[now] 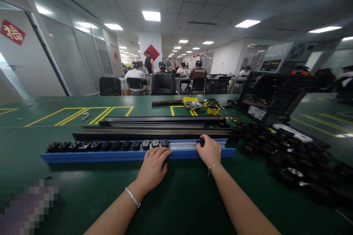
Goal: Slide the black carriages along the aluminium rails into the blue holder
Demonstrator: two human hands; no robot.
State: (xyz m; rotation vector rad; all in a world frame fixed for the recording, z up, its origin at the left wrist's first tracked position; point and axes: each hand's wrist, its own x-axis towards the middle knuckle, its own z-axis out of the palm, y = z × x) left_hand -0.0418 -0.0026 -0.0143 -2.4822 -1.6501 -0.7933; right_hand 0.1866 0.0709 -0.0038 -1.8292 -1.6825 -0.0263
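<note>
A long blue rail with a silvery inner channel lies across the green table in front of me. Several black socket modules sit in a row along its left and middle part, a few with lighter faces. My left hand grips the rail beside the last module of the row, fingers over the top and thumb at the near side. Farther right, my right hand pinches a small black socket module at the channel; the fingers hide most of it.
Behind the blue rail lie several dark metal rails. A heap of black modules covers the right side, near an opened computer case. Farther back are a metal bowl and a yellow basket with cables. People sit at distant tables.
</note>
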